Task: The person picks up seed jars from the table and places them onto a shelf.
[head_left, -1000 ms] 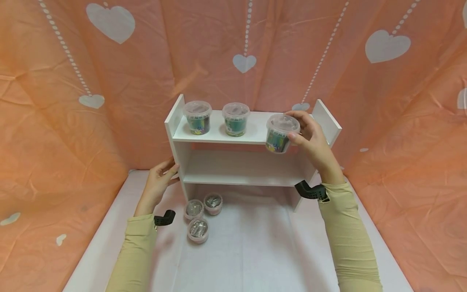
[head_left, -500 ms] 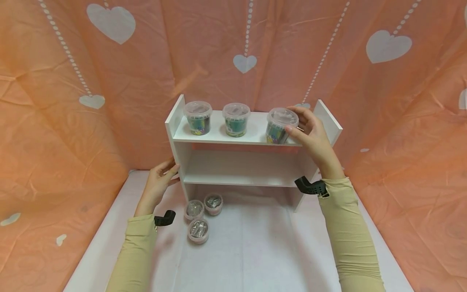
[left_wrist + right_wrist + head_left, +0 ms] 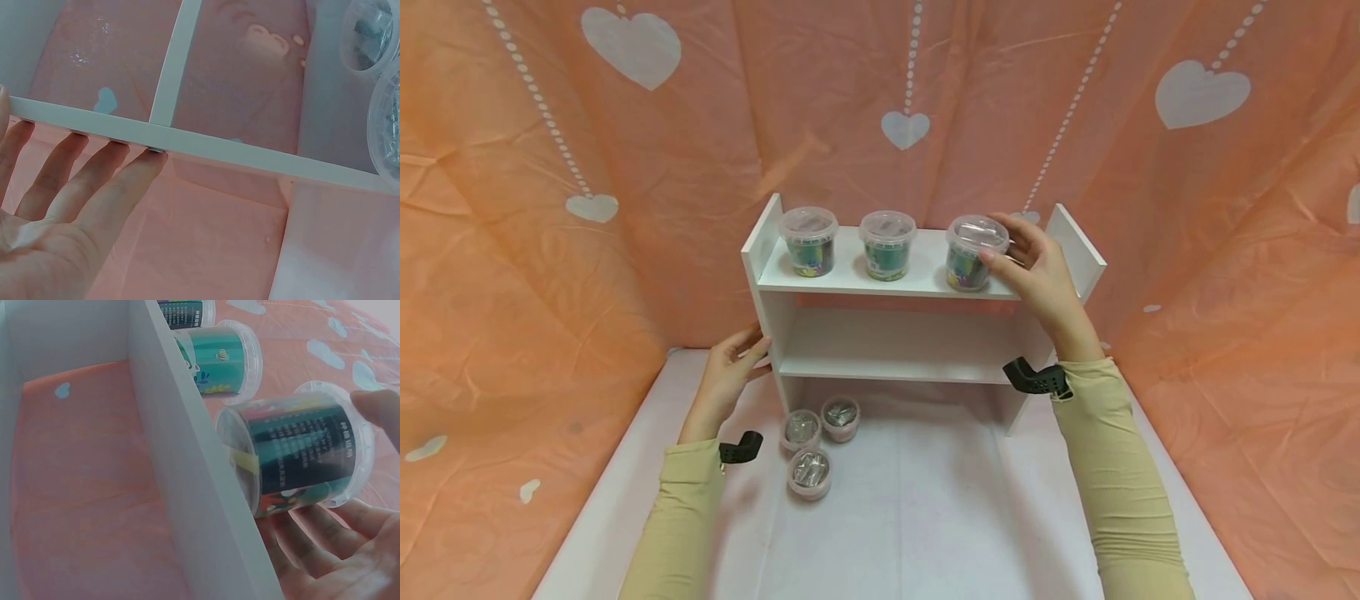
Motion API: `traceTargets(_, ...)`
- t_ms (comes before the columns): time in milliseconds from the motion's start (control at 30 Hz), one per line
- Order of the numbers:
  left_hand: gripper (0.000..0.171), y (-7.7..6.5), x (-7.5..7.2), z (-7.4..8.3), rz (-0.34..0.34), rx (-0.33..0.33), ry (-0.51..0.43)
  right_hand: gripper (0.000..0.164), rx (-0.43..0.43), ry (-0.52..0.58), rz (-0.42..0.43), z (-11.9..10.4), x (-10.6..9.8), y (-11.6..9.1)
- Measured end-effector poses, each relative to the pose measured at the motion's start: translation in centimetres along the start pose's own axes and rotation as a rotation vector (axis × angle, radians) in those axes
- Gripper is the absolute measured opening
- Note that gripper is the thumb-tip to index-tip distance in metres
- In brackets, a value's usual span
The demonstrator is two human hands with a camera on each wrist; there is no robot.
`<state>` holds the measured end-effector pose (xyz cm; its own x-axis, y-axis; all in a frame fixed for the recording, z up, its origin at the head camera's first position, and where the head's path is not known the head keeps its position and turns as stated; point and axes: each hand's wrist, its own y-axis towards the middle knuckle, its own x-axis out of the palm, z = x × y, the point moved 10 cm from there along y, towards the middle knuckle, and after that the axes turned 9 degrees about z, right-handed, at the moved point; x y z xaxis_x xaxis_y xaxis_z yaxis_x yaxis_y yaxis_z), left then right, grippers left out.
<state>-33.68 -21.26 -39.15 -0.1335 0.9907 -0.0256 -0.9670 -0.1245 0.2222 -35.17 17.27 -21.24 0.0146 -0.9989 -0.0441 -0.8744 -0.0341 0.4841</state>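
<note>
A clear plastic tub (image 3: 976, 255) with a green printed label and a lid is in my right hand (image 3: 1037, 271), at the right part of the white shelf's top board (image 3: 928, 283). Thumb and fingers grip it from its right side. In the right wrist view the base of the tub (image 3: 300, 453) is right at the board's front edge. My left hand (image 3: 726, 375) touches the outer left side panel (image 3: 763, 292) of the shelf; in the left wrist view its fairly straight fingers (image 3: 103, 181) meet the panel's edge.
Two similar lidded tubs, a left one (image 3: 810, 243) and a middle one (image 3: 887, 247), stand on the top board. Below them is a lower board (image 3: 902, 346). Several small round tubs (image 3: 808, 473) sit on the white tabletop (image 3: 917, 517) by the shelf's left foot. An orange curtain (image 3: 835, 100) hangs behind.
My right hand has carried the tub up and back, from in front of the top board's edge to over the board, and the tub has become more upright. My left hand stays at the side panel.
</note>
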Motion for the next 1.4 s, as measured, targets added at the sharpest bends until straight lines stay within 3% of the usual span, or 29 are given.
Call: traceTargets(1400,0.054,0.0,0.1,0.0,0.003,-0.016,-0.007,0.056,0.072,-0.141,-0.005,1.3,1.0,0.8)
